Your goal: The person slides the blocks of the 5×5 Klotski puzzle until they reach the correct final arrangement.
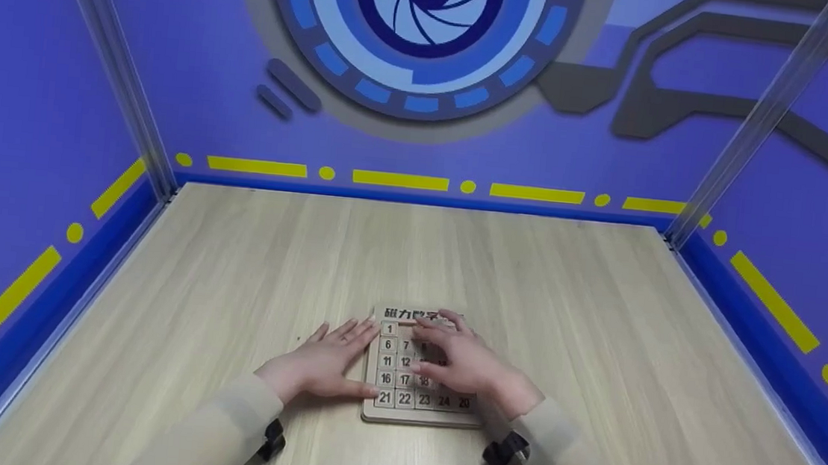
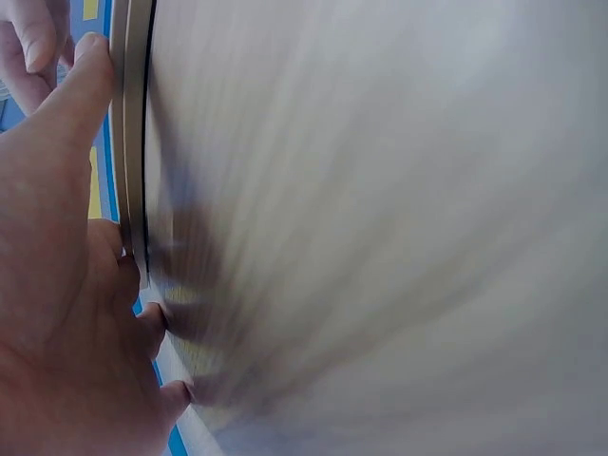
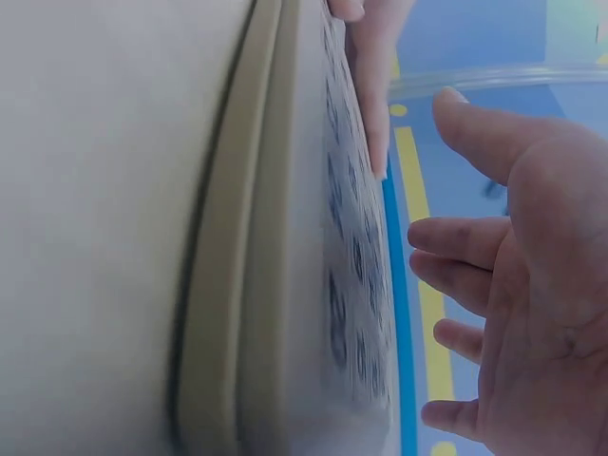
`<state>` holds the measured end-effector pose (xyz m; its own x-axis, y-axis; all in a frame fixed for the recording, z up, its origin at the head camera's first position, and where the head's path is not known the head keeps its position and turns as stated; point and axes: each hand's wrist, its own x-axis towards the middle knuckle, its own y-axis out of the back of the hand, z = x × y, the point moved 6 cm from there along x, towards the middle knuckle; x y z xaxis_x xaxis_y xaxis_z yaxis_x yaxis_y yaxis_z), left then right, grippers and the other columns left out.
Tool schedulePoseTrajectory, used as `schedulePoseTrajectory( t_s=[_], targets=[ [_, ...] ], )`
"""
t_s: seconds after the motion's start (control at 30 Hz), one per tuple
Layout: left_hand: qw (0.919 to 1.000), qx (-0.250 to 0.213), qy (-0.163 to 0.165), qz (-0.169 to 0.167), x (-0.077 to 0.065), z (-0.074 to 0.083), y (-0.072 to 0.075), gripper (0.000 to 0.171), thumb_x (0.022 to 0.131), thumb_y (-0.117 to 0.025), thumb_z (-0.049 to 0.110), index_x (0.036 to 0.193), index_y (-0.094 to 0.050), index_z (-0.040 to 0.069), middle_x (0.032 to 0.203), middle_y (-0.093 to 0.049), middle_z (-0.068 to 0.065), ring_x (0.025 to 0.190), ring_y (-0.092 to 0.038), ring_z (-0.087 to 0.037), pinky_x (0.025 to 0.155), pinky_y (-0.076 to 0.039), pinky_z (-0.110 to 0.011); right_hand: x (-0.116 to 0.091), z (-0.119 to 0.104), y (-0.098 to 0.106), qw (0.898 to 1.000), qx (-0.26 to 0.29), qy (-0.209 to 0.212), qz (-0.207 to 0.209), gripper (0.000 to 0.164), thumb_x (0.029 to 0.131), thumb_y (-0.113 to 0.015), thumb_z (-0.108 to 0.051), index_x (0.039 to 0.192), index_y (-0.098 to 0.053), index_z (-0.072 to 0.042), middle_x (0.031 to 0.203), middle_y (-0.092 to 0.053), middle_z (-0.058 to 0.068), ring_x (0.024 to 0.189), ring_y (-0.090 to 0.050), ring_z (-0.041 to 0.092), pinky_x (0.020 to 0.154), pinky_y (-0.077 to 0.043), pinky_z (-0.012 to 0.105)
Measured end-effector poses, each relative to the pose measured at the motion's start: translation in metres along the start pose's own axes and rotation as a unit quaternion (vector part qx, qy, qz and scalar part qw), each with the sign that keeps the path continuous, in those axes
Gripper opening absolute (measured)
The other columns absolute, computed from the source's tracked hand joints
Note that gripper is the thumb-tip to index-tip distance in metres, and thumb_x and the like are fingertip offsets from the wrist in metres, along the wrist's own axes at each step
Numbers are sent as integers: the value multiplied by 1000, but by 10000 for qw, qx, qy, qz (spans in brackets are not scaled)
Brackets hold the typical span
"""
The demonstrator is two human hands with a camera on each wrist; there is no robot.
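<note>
A wooden number slide puzzle (image 1: pixel 422 417) lies flat on the table, with dark Chinese lettering along its far edge. My left hand (image 1: pixel 331 364) spreads its straight fingers beside the puzzle's left side, the thumb tip touching the rim near the 21 tile (image 1: pixel 385 398). Over the tiles hovers my right hand (image 1: pixel 468 363), fingers loosely extended. In the right wrist view a space separates that hand (image 3: pixel 532 304) from the numbered face. Right of the 1 tile (image 1: pixel 390 328) a gap shows in the top row. Several upper and right-hand tiles are hidden under the right hand.
The wood-grain table (image 1: pixel 292 252) extends around the puzzle on all sides. Blue-purple panels (image 1: pixel 195 78) with yellow dashes enclose its back and both sides. Clear posts (image 1: pixel 118 64) stand at the two far corners. Each wrist carries a black strap (image 1: pixel 507 450).
</note>
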<state>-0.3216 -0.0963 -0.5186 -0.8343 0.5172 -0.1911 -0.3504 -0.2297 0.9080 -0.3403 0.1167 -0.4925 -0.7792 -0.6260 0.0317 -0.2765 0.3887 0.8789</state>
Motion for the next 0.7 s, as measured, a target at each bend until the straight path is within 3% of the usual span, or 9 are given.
schedulePoseTrajectory(
  t_s=[0.27, 0.7],
  targets=[
    [10000, 23, -6, 18, 0, 0, -1, 110, 88, -56, 78, 167, -11, 17, 175, -10, -5, 161, -13, -35, 129, -8, -65, -13, 18, 3, 9996, -92, -268, 33, 72, 94, -70, -51, 152, -51, -12, 164, -43, 6, 157, -20, 43, 124, -21, 71],
    [10000, -47, -52, 0, -1, 2, 1, 107, 89, -58, 76, 167, -13, 16, 175, -12, -6, 162, -13, -35, 129, -9, -66, -7, 9, 2, 9993, -330, -180, -57, 67, 94, -71, -47, 148, -56, -10, 162, -47, 5, 156, -23, 46, 120, -24, 75]
  ],
)
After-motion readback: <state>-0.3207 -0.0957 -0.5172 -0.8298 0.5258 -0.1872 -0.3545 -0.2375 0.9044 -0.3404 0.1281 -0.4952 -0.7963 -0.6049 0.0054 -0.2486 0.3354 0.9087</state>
